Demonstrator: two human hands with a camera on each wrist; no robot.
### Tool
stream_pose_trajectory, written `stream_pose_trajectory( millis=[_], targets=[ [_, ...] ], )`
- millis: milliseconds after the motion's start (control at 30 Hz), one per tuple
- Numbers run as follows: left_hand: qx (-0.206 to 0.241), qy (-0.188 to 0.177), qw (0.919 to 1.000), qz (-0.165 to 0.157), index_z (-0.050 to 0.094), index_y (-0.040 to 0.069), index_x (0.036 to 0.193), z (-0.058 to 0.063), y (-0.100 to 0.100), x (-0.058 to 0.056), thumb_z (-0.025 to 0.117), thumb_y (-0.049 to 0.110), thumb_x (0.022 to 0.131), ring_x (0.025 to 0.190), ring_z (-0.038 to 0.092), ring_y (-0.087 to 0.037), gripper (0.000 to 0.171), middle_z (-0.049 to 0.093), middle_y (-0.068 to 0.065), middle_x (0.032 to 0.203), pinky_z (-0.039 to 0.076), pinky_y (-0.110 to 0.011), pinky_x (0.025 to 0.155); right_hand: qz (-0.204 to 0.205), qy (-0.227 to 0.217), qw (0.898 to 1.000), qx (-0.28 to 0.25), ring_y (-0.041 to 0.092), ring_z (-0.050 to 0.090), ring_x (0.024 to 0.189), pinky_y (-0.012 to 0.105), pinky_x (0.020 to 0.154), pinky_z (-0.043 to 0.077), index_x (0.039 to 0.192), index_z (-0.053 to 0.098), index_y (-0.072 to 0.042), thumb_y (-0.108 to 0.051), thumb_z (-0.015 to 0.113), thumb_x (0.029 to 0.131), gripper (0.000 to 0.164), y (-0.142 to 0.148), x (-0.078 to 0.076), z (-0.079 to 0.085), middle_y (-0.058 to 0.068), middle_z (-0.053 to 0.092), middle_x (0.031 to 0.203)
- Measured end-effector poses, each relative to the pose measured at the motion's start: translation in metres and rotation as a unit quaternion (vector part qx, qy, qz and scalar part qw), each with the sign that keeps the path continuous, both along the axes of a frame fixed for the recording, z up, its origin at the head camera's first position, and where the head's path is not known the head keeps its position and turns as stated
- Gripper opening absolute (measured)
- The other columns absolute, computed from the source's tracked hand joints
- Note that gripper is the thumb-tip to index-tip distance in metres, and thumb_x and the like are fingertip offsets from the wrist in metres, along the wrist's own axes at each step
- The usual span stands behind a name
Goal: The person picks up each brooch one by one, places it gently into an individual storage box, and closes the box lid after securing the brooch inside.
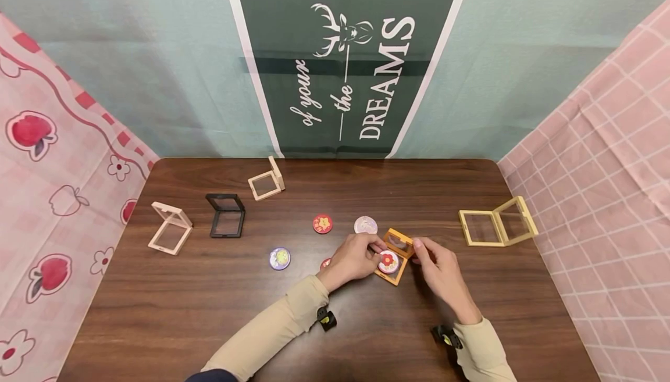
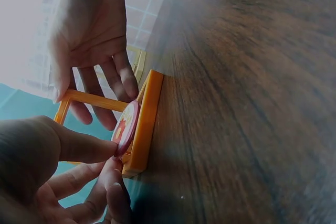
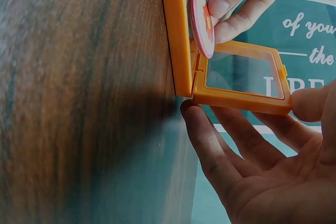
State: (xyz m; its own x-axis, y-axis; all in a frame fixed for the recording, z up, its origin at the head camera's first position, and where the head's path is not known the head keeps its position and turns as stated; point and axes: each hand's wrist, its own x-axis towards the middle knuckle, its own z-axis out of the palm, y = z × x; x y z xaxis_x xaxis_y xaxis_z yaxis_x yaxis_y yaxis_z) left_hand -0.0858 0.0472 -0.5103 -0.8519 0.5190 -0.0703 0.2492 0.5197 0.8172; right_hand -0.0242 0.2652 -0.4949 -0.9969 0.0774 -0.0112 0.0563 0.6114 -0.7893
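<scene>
My left hand (image 1: 355,257) pinches a round badge (image 1: 388,261) with a red flower and a pink rim. The badge is tilted over the lower half of an orange hinged display case (image 3: 181,40) with clear windows. This case stands open on the table. In the right wrist view, my right hand (image 3: 278,166) holds the case's raised lid, thumb at its outer edge and fingers behind it near the hinge. Just beyond my left hand lies a pale lilac round badge (image 1: 365,225). Another red badge (image 1: 325,263) is mostly hidden by that hand.
A red star badge (image 1: 322,224) and a purple-rimmed badge (image 1: 280,259) lie left of my hands. Open display cases stand farther out: pink (image 1: 166,250), black (image 1: 227,235) and cream (image 1: 268,195) at left, yellow (image 1: 484,244) at right. Cloth backdrops border the wooden table (image 1: 209,300).
</scene>
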Motion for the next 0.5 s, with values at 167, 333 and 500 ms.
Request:
stream_pose_trajectory(
  millis=[167,333,500],
  targets=[
    [-0.021,0.019,0.9996,0.004,0.08,0.014,0.104,0.003,0.001,0.003,0.075,0.008,0.092,0.076,0.059,0.003,0.015,0.074,0.005,0.092,0.047,-0.016,0.067,0.004,0.003,1.0,0.011,0.03,0.076,0.091,0.023,0.078,0.058,0.123,0.075,0.001,-0.027,0.051,0.115,0.038,0.0,-0.001,0.003,0.02,0.078,0.113],
    [-0.058,0.056,0.9967,-0.001,0.079,0.016,0.104,0.006,0.002,0.008,0.076,0.013,0.092,0.08,0.058,-0.001,0.013,0.071,0.005,0.095,0.046,-0.018,0.066,0.007,0.003,1.0,0.011,0.03,0.075,0.09,0.023,0.078,0.058,0.121,0.075,0.001,-0.025,0.053,0.114,0.035,0.0,-0.002,0.007,0.02,0.078,0.113],
    [-0.1,0.082,0.9914,-0.014,0.075,0.017,0.109,0.007,0.003,0.013,0.085,0.028,0.089,0.079,0.057,-0.005,0.025,0.065,0.005,0.096,0.045,-0.021,0.063,0.015,0.003,1.0,0.012,0.03,0.076,0.091,0.023,0.079,0.059,0.121,0.075,0.001,-0.025,0.053,0.114,0.035,0.001,-0.003,0.007,0.02,0.078,0.114]
  ],
)
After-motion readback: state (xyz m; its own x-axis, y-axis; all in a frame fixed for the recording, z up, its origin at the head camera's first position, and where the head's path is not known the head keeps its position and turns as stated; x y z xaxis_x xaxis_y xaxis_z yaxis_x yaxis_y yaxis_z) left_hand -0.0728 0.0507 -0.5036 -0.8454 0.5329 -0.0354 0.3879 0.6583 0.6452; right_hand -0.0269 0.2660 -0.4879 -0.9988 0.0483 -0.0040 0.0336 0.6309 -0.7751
